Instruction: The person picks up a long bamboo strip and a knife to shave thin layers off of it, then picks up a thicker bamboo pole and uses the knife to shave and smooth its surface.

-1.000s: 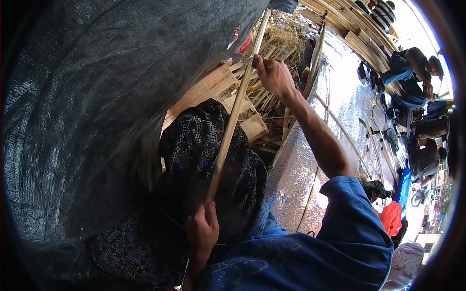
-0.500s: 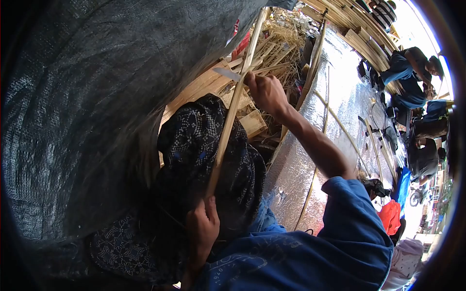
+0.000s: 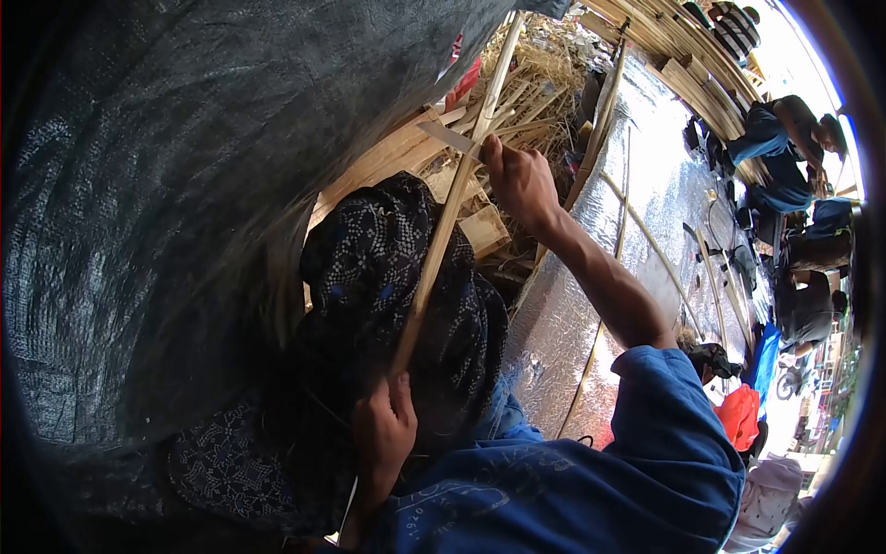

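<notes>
A long, pale strip of wood or bamboo slants across my lap, its far end up by the pile of scraps. My left hand is closed around its near end. Farther up, my right hand grips a knife, fingers wrapped round a handle that is mostly hidden. The knife's blade lies across the strip and sticks out to its left. Beneath the strip, a dark cloth with a white pattern covers my legs.
A black tarp hangs close on the left. Behind the knife lie wood offcuts and shavings. To the right, a silvery foil sheet bears long thin strips. Several people sit farther right, one in dark clothes. A red cloth lies nearby.
My right hand and the knife have shifted slightly to the right, and the strip's far end has swung a little the same way. My left hand keeps its place on the near end.
</notes>
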